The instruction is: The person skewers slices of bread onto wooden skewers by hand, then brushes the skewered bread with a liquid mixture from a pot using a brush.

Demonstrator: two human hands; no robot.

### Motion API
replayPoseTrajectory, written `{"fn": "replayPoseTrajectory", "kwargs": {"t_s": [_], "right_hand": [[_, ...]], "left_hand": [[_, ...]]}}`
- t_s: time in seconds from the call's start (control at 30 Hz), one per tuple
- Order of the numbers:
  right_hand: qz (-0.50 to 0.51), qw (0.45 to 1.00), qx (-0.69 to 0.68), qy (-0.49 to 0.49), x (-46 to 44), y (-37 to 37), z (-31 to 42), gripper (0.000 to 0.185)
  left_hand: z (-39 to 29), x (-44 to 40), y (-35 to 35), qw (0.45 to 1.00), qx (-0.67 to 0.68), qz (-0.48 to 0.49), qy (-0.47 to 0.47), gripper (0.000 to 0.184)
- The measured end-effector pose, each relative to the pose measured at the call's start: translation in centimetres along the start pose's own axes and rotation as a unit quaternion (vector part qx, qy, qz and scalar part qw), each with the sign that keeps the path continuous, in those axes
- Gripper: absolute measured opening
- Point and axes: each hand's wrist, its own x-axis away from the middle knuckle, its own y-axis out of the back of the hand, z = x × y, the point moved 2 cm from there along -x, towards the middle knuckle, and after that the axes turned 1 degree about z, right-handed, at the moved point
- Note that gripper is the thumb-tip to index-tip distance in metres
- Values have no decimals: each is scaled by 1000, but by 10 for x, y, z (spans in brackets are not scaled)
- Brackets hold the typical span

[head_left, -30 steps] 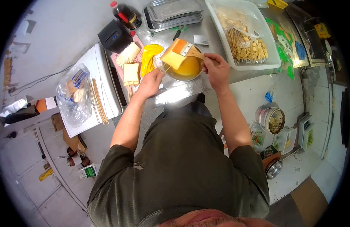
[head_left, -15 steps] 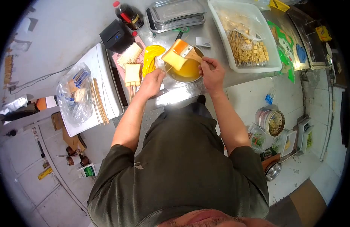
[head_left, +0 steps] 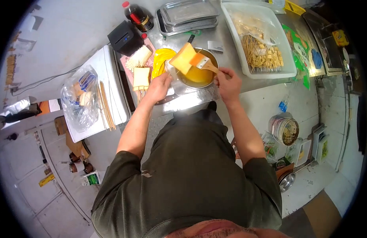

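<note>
My left hand (head_left: 160,85) is closed on the thin stick of a skewered bread slice (head_left: 182,58), which hangs over the left part of a metal bowl. My right hand (head_left: 228,82) grips the wooden handle of a flat brush (head_left: 201,62), whose orange bristles touch the right side of the slice. Below them the metal bowl (head_left: 215,60) holds yellow liquid (head_left: 198,76). Left of the bowl lie a yellow bag (head_left: 161,59) and more skewered bread slices (head_left: 141,77). Beside those, pale enoki-like strands (head_left: 139,58) rest on a pink tray (head_left: 126,65).
A white bin (head_left: 289,72) of skewered cubes stands at the right. Stacked metal trays (head_left: 188,16), a dark bottle (head_left: 138,18) and a black box (head_left: 125,38) are at the back. A plastic bag (head_left: 81,104) and loose sticks (head_left: 105,105) lie on the white surface at left.
The brush has moved down and right from the top of the slice to its right edge. The slice is turned and raised a little. Both hands keep their holds.
</note>
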Motion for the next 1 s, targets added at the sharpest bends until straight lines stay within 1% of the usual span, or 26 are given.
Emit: {"fn": "replayPoseTrajectory", "kwargs": {"t_s": [0.1,0.2,0.3,0.4,0.5,0.53,0.6,0.7,0.8,0.9,1.0], "right_hand": [[-11,996,-83,13,8,-5,16,21],[8,998,-32,62,7,-29,12,18],[-3,994,80,80,5,-23,-22,16],[-5,996,72,-43,16,-3,3,19],[-10,991,132,14,6,8,-8,20],[18,976,212,53,1,3,-8,21],[73,919,366,129,-13,-10,-7,23],[155,816,543,121,-30,-49,-10,27],[239,761,593,110,-37,-72,-19,28],[158,855,480,114,-47,-52,-13,27],[97,941,306,105,-38,-7,-13,22]], "left_hand": [[0,-1,1,1000,25,14,12,29],[-3,-4,-5,998,41,34,14,29],[0,-7,-6,998,63,15,17,29],[9,-6,-3,999,33,-13,-18,32],[8,-5,3,998,47,-12,26,33],[10,-6,6,998,51,-11,40,34],[14,-7,9,996,61,-6,68,36],[17,-6,8,995,85,-37,31,32],[17,-6,11,994,72,-14,77,38],[11,-5,14,993,77,-8,88,38],[16,-9,9,995,66,-15,70,36]]}}
